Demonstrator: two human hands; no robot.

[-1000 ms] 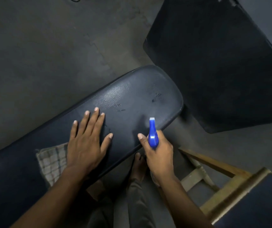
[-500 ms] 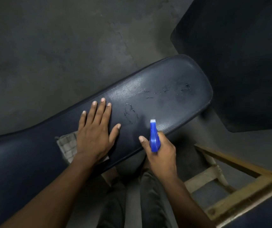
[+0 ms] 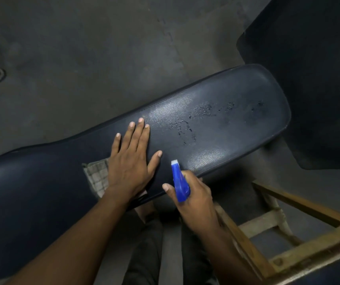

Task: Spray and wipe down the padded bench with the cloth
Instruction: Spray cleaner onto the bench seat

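Note:
A long dark padded bench [image 3: 237, 112] runs from lower left to upper right. Wet droplets [image 3: 187, 124] speckle its middle and right part. My left hand [image 3: 132, 159] lies flat on the pad with fingers spread, its heel pressing a checked cloth [image 3: 97, 175] that shows only at the wrist side. My right hand [image 3: 193, 200] grips a blue spray bottle [image 3: 179, 182] at the bench's near edge, its white nozzle pointing at the pad.
A second dark pad [image 3: 309, 79] stands at the upper right, beyond the bench end. A wooden stool frame [image 3: 288, 243] sits at the lower right. My legs [image 3: 154, 254] are below the bench edge. Grey concrete floor [image 3: 82, 58] surrounds everything.
More wet droplets have appeared on the pad, spreading toward its middle. The view has shifted, so the bench end sits further right. Both hands keep their hold and place.

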